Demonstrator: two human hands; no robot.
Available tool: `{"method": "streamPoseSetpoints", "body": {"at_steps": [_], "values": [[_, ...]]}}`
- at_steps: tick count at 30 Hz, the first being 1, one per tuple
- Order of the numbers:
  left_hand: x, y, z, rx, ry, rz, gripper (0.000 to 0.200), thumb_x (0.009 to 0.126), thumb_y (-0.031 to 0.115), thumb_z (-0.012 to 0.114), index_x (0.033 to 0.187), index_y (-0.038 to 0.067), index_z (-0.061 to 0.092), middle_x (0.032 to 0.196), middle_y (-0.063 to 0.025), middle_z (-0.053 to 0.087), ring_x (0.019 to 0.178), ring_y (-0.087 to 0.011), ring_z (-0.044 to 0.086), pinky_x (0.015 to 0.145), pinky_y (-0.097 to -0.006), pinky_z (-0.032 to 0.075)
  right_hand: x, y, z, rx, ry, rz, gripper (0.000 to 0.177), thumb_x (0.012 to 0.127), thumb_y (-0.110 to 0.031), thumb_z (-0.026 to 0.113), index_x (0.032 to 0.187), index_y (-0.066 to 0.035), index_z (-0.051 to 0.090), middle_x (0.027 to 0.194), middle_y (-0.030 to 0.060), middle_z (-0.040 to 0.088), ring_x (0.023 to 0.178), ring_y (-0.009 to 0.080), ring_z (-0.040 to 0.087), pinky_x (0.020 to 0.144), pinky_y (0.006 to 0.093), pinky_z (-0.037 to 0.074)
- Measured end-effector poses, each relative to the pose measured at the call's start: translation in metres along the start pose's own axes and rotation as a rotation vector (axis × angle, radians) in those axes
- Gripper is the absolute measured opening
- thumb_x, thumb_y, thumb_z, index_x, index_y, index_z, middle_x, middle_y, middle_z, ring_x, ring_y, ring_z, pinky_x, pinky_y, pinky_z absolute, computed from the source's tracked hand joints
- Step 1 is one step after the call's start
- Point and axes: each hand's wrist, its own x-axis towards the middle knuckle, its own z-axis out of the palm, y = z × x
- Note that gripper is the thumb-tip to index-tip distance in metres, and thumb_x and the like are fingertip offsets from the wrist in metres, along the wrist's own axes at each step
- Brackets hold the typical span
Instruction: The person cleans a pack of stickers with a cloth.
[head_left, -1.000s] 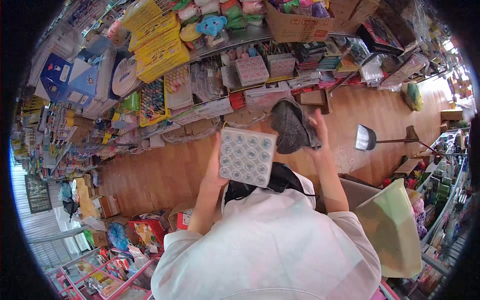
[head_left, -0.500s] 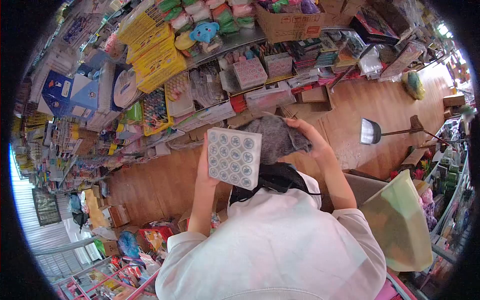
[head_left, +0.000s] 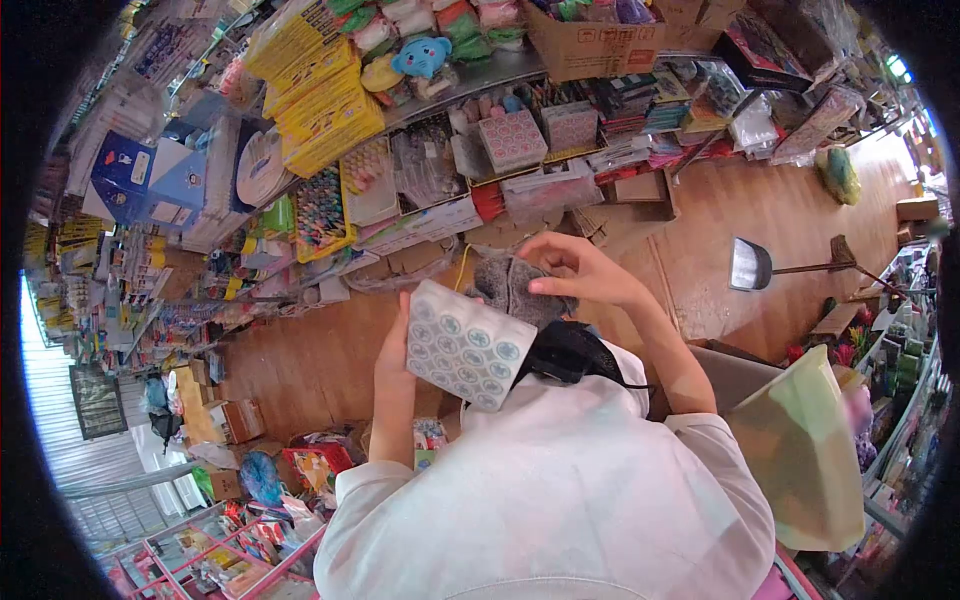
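Note:
My left hand [head_left: 394,348] grips one side of a white, shallow box [head_left: 468,345]. Rows of round, blue-green printed circles cover its top. Just beyond the box is a dark grey, fuzzy cloth [head_left: 495,283], bunched up. My right hand [head_left: 590,272] has its thumb and fingers curled onto this cloth; part of it is hidden under the hand. The box now sits tilted and covers the cloth's near edge. A black strap or pouch [head_left: 575,352] lies close below both, against the white shirt.
Ahead, a shelf holds stacked yellow packets [head_left: 325,105], a tray of coloured pens [head_left: 322,212] and patterned boxes [head_left: 512,140]. A long-handled dustpan [head_left: 750,265] stands on the wooden floor to the right. A pale yellow bag [head_left: 800,450] is beside my right elbow.
The box has turned clockwise and tilted. My right hand has moved left, with the grey cloth drawn in and bunched nearer the box. The view has shifted slightly.

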Motion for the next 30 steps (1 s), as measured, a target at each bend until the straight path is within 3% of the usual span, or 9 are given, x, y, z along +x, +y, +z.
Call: {"method": "streamPoseSetpoints", "body": {"at_steps": [2,4,5,7,14,17,19,25,30], "values": [[-0.004,-0.001,-0.002,0.287,0.078,0.020,0.069,0.091,0.058,0.036,0.131,0.002,0.041,0.129,-0.0340,0.042,0.116,-0.0458,0.047,0.095,-0.0580,0.039,0.002,-0.002,0.002,-0.032,-0.010,0.038,0.031,0.082,-0.014,0.069,0.109,-0.004,0.057,0.081,-0.0031,0.051,0.075,0.0050,0.045,0.069,0.0213,0.039],[-0.006,-0.005,-0.009,-0.380,0.002,-0.038,0.071,0.090,0.059,0.036,0.131,0.002,0.041,0.130,-0.0346,0.041,0.118,-0.0460,0.045,0.096,-0.0581,0.038,0.005,-0.001,0.003,-0.068,-0.022,0.076,0.029,0.082,-0.011,0.068,0.107,-0.002,0.057,0.087,-0.0029,0.056,0.080,0.0050,0.050,0.074,0.0223,0.042],[-0.007,-0.005,-0.012,-0.382,0.002,-0.033,0.071,0.090,0.059,0.036,0.131,0.002,0.041,0.130,-0.0346,0.041,0.118,-0.0460,0.045,0.096,-0.0581,0.038,0.006,0.004,0.004,-0.069,0.020,-0.007,0.024,0.083,-0.010,0.067,0.104,-0.001,0.059,0.086,-0.0021,0.056,0.080,0.0052,0.050,0.073,0.0225,0.042],[-0.010,-0.004,-0.017,0.114,0.300,0.073,0.072,0.090,0.059,0.036,0.131,0.001,0.040,0.130,-0.0345,0.040,0.119,-0.0454,0.044,0.097,-0.0576,0.037,0.008,0.005,0.004,-0.072,0.057,-0.090,0.019,0.084,-0.008,0.065,0.100,0.000,0.060,0.085,-0.0012,0.057,0.081,0.0054,0.051,0.073,0.0226,0.043],[-0.011,0.001,0.001,0.279,0.110,0.121,0.070,0.091,0.058,0.037,0.130,0.000,0.042,0.129,-0.0323,0.043,0.118,-0.0442,0.046,0.096,-0.0565,0.039,0.004,0.000,0.006,-0.062,0.259,-0.182,0.024,0.090,-0.007,0.053,0.111,0.003,0.060,0.107,0.0068,0.063,0.095,0.0088,0.055,0.082,0.0227,0.043],[-0.007,0.001,0.000,0.206,0.109,0.168,0.066,0.092,0.055,0.037,0.129,0.001,0.044,0.127,-0.0300,0.046,0.115,-0.0412,0.049,0.095,-0.0548,0.041,0.003,-0.008,0.003,-0.037,0.311,-0.196,0.026,0.091,-0.006,0.051,0.113,0.002,0.060,0.110,0.0085,0.063,0.098,0.0116,0.055,0.085,0.0246,0.044],[-0.003,0.000,-0.006,-0.187,-0.038,0.176,0.061,0.094,0.052,0.036,0.127,0.003,0.046,0.125,-0.0266,0.049,0.113,-0.0378,0.052,0.094,-0.0527,0.044,0.002,-0.007,-0.004,-0.038,0.326,-0.177,0.025,0.091,-0.006,0.050,0.112,0.002,0.061,0.109,0.0089,0.063,0.099,0.0136,0.056,0.086,0.0264,0.044],[-0.001,-0.004,-0.008,-0.222,0.064,0.241,0.056,0.095,0.048,0.036,0.129,0.005,0.046,0.129,-0.0211,0.049,0.113,-0.0353,0.053,0.094,-0.0499,0.045,-0.008,0.024,-0.013,0.173,0.233,-0.252,0.019,0.091,-0.009,0.052,0.102,0.001,0.064,0.116,0.0124,0.059,0.108,0.0206,0.055,0.091,0.0311,0.043],[-0.002,-0.006,-0.011,-0.182,0.007,0.256,0.060,0.095,0.049,0.035,0.129,0.001,0.045,0.129,-0.0203,0.049,0.114,-0.0323,0.052,0.096,-0.0457,0.043,-0.022,0.033,-0.010,0.439,0.082,0.138,0.017,0.091,-0.015,0.055,0.100,-0.002,0.063,0.119,0.0125,0.056,0.110,0.0182,0.053,0.089,0.0309,0.044]]}}
